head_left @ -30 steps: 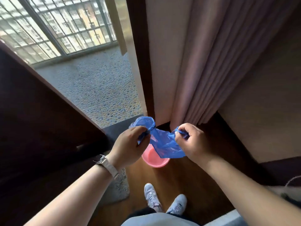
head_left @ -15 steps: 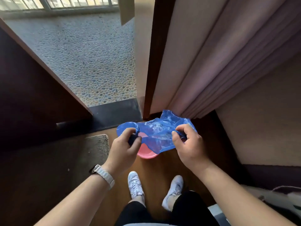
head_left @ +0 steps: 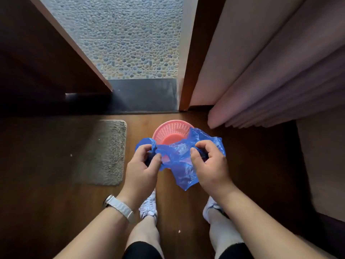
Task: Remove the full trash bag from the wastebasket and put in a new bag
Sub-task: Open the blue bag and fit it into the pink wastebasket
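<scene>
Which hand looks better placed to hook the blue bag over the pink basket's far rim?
Probably the right hand: the blue bag fans past its grip toward the pink basket, while the left hand holds a bunched edge.

There is one pink basket (head_left: 169, 130). There is one blue bag (head_left: 182, 156). There are two hands, a left hand (head_left: 142, 170) and a right hand (head_left: 210, 166). There is one white watch (head_left: 119, 205). There are two white shoes, one (head_left: 149, 206) and another (head_left: 210, 208). There is one gray mat (head_left: 107, 152) and one pink curtain (head_left: 276, 86).
</scene>
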A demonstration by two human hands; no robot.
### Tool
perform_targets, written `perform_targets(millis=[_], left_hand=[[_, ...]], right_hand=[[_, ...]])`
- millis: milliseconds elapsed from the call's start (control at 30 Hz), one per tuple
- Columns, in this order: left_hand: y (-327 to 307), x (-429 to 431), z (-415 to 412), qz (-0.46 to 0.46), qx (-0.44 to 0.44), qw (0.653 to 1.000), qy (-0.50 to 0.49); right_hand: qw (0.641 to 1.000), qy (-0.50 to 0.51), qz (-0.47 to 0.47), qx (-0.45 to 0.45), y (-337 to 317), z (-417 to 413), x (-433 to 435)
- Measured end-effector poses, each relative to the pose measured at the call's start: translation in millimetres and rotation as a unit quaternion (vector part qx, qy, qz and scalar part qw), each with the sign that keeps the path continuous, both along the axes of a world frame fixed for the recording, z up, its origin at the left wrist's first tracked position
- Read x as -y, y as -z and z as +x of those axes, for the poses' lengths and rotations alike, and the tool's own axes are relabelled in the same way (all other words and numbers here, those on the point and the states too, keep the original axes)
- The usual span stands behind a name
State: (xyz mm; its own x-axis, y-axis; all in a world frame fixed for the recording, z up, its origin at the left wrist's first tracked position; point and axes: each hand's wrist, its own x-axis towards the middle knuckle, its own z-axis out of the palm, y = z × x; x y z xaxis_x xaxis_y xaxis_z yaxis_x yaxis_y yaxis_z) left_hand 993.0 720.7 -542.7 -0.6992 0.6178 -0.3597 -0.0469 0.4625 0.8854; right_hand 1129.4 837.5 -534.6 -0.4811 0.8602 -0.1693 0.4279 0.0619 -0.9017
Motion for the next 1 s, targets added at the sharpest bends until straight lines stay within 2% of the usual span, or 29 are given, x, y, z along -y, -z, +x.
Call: perform_targets(millis=[133, 300, 500, 667, 800, 900, 1000], left_hand=[[58.9, -10.8, 4.9, 0.041, -0.022, 0.998, -0.038], [103.5, -11.8, 13.9, 0.122, -0.077, 0.989, -0.033], [106.9, 17.2, 43.8, 0.194, -0.16, 0.968, 0.022], [114.3, 45.6, 66.9, 0.119, -0.266, 0.955, 0.061], [112.6, 54.7, 77.5, 0.138, -0.328, 0.929, 0.099], [115.1, 45.1, 71.9, 0.181, -0.334, 0.922, 0.078], [115.6, 32.0, 69.8, 0.224, -0.294, 0.928, 0.055]], right_hand=[[0.999, -0.023, 0.018, -0.038, 67.9, 0.9, -12.1], [0.993, -0.028, 0.083, -0.083, 114.4, 10.4, -20.0], [0.977, -0.055, 0.177, -0.106, 117.5, 49.0, 4.9], [0.974, -0.08, 0.203, -0.066, 127.8, 82.7, 38.2], [0.973, -0.088, 0.207, -0.049, 135.5, 96.5, 49.3], [0.976, -0.062, 0.196, -0.077, 139.1, 93.4, 39.5], [0.974, -0.058, 0.19, -0.106, 148.1, 84.6, 25.9]])
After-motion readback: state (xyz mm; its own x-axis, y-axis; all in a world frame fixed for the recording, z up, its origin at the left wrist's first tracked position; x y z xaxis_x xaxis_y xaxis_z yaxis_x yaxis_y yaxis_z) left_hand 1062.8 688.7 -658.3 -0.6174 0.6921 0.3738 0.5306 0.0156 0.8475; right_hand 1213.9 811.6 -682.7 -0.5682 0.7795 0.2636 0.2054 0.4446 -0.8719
